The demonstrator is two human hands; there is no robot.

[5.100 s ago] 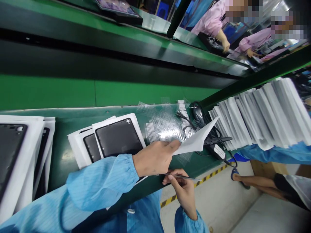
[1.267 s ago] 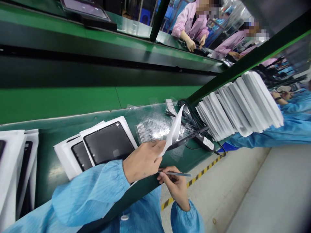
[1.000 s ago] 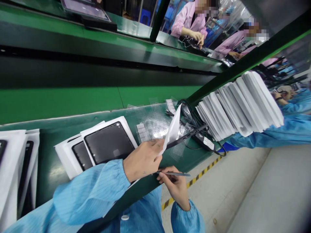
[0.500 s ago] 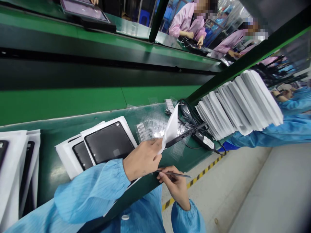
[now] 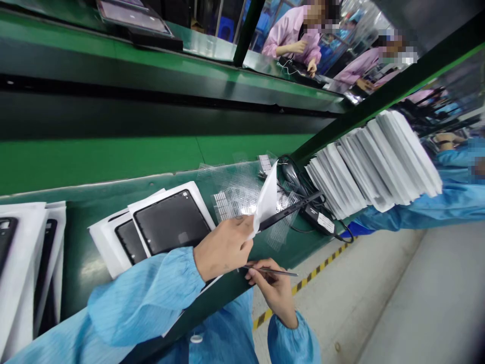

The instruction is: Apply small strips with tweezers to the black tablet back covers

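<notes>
Left hand: the left hand [image 5: 223, 250] is closed, back upward, over the lower corner of a white sheet [image 5: 266, 199] and gripping it; the fingertips are hidden.
White sheet: it rises, bent, above the knuckles, over the green table [image 5: 81, 253].
Black bar: the long, slotted black bar [image 5: 290, 211] slants up to the right from behind the sheet; whether the left hand grips it too, I cannot tell.
Right hand: the right hand [image 5: 275, 290] is lower, near the table's front edge, thumb and fingers pinched on a thin grey strip [image 5: 282, 272].
Grey strip: it lies nearly level, one end reaching beneath the left hand, the other sticking out past the fingers; what that first end touches is hidden.
Black panels: one black panel [image 5: 170, 222] lies on white wrapping beside the left sleeve, overlapping a second panel [image 5: 131, 240].
Far left: more dark panels stand among white sleeves [image 5: 25, 283].
Behind the hands: clear plastic sheets [image 5: 242, 184] lie spread, with a black adapter [image 5: 313, 216] to their right.
Right end: white packs [image 5: 373, 162] stand in a row.
Across the ledge: a co-worker in pink [image 5: 280, 35] bends over a bench.
</notes>
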